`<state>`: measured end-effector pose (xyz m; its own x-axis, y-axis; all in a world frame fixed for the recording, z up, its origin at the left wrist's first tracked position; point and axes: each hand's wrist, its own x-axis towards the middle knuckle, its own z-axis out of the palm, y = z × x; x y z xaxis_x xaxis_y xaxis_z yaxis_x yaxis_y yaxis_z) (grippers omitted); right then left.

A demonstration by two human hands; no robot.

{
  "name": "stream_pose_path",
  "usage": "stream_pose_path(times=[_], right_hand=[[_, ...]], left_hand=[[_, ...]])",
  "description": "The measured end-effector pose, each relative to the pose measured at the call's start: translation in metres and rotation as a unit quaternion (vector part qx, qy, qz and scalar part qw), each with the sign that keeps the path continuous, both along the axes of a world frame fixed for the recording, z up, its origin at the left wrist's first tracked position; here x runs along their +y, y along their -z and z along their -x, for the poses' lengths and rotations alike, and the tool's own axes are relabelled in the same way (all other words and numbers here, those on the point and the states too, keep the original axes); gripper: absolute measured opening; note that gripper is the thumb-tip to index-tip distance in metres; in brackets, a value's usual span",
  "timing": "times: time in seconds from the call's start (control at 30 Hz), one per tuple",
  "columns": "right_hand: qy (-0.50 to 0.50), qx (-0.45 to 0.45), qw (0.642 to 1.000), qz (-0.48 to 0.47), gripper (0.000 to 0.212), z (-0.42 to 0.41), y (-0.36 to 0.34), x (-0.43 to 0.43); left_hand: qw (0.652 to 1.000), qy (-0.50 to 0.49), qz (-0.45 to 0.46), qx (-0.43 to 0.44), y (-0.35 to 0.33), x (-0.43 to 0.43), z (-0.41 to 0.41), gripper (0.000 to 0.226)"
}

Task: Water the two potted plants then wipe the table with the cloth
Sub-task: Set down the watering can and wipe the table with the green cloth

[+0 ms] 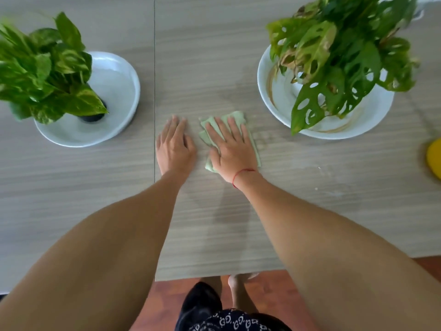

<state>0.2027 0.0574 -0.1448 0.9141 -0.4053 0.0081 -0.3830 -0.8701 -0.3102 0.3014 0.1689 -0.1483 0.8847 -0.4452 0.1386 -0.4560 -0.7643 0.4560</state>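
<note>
A pale green cloth (pixel 235 117) lies on the grey wood-grain table (pixel 214 68), midway between the two plants. My right hand (pixel 232 149) presses flat on the cloth with fingers spread; a red string circles its wrist. My left hand (pixel 175 145) rests flat on the bare table just left of the cloth, holding nothing. A variegated leafy plant (pixel 45 70) in a dark pot stands in a white dish (pixel 114 91) at the left. A plant with holed leaves (pixel 341 58) stands in a white dish (pixel 276 96) at the right, which shows brown water stains.
A yellow object (pixel 434 158) is cut off at the right edge. A seam (pixel 154 68) runs down the table left of my left hand. A faint damp patch (pixel 229 211) shows near the front edge. My legs and a red-brown floor lie below.
</note>
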Motion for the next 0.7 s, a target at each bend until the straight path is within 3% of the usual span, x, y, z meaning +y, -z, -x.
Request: stream_pose_path(times=[0.17,0.27,0.43,0.57,0.7], right_hand=[[0.017,-0.003,1.000,0.000,0.062,0.025,0.000,-0.015],[0.092,0.022,0.995,0.021,0.065,-0.004,0.000,-0.037],[0.136,0.055,0.989,0.028,0.063,-0.071,0.003,-0.039],[0.076,0.037,0.996,0.008,0.060,-0.085,-0.003,-0.003],[0.008,0.022,1.000,0.001,0.057,-0.039,-0.003,0.013]], left_hand=[[0.998,0.028,-0.047,-0.011,-0.002,0.005,-0.025,0.045],[0.998,0.026,-0.048,-0.006,0.006,0.005,-0.027,0.048],[0.998,0.029,-0.048,-0.016,0.010,0.004,-0.031,0.051],[0.998,0.037,-0.045,-0.004,0.009,0.005,-0.030,0.052],[0.998,0.062,-0.006,0.030,0.002,0.011,-0.033,0.053]])
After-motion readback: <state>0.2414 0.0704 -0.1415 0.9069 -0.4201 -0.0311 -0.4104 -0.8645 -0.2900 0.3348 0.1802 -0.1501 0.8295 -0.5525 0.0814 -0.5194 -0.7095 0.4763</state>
